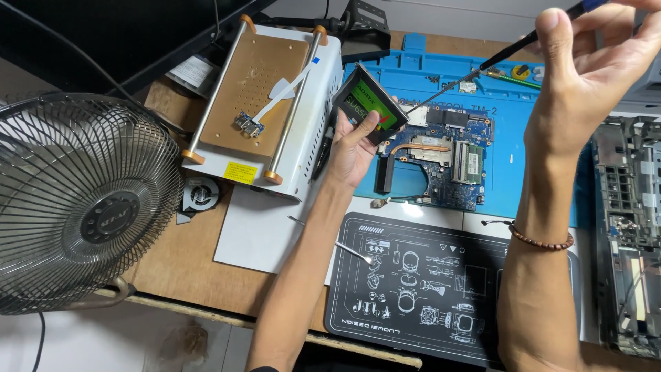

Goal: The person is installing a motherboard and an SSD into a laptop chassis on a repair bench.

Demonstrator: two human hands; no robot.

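Left hand [354, 148] is closed around a flat black drive [370, 105] with a green and red label, thumb across its near face and fingers behind, holding it tilted above the surface, just left of the blue circuit board [441, 155]. Right hand [592, 76] is raised at the far right, fingers curled together on the handle of a thin screwdriver [475, 72]; its long shaft slants down to the left, and the tip sits close to the drive's upper right corner. Whether tip and drive touch cannot be told. A brown bead bracelet [544, 241] circles the right wrist.

Under the hands, the circuit board lies on a blue work mat [427, 69], with a copper heat pipe and a memory module on it. Nearer, a black mat [420, 289] printed with white line drawings covers the surface, and a pair of metal tweezers [344, 246] lies at its left edge, partly on a white sheet [258, 234].

To the left of the drive stands a white heating station [303, 117] with a copper-coloured perforated top plate and two metal rails; a small blue board with a white ribbon cable [265, 110] rests on the plate. A small black blower fan [201, 193] lies just near of the station. A big wire-guarded desk fan [82, 200] fills the left side. At the right edge, an opened laptop chassis [630, 234] lies on the surface.
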